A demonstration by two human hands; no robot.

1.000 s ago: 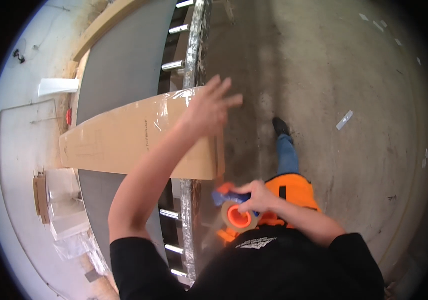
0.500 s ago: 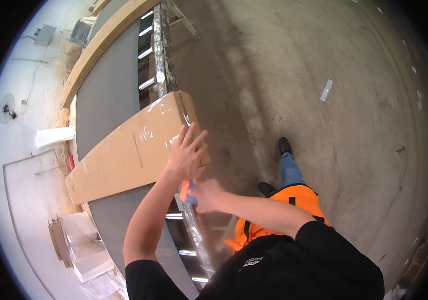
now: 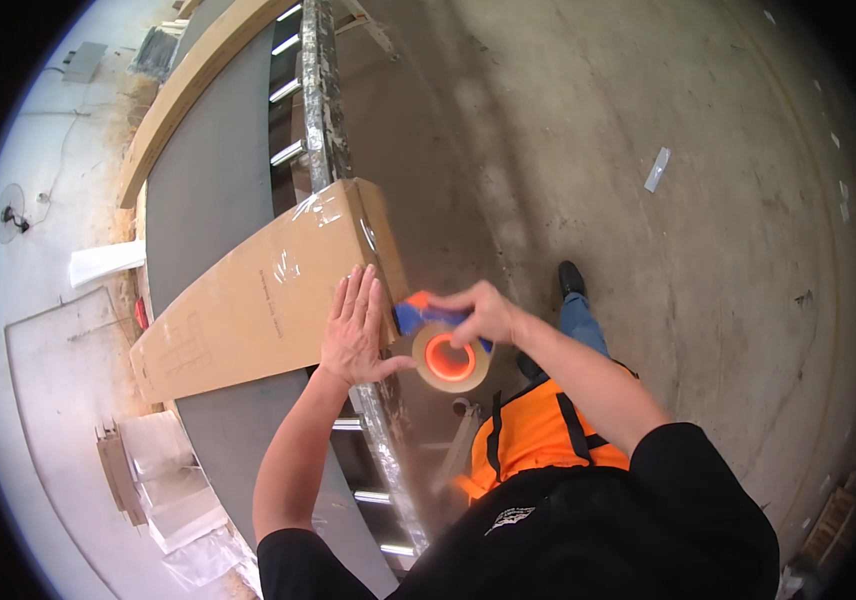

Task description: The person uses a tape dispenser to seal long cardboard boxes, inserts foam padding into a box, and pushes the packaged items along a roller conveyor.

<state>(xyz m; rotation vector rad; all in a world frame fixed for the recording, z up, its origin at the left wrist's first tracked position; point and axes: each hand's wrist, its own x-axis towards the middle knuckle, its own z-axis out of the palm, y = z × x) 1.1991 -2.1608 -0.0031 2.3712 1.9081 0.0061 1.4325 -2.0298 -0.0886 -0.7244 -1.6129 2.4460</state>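
Note:
A long brown cardboard box [image 3: 248, 295] lies across the conveyor, with pieces of clear tape on its top and near end. My left hand [image 3: 353, 330] rests on the box's top by the near end, fingers stretched out and thumb spread past the edge. In my right hand [image 3: 488, 315] is a blue and orange tape dispenser [image 3: 420, 318] carrying a large roll of tape [image 3: 451, 362] with an orange core. The dispenser's front is held up against the box's end face. Whether tape runs from it to the box I cannot make out.
A grey conveyor belt [image 3: 208, 160] with metal rollers [image 3: 288, 153] and a tape-covered side rail [image 3: 320, 110] runs beneath the box. Another long cardboard piece [image 3: 198, 85] lies farther along. White foam-like packing [image 3: 153, 450] is stacked on the far side. A strip [image 3: 657, 170] lies on the concrete floor.
The tape dispenser has come up and right from below my left hand to the box's end, its roll now showing. My left hand has shifted slightly left and flattened on the box.

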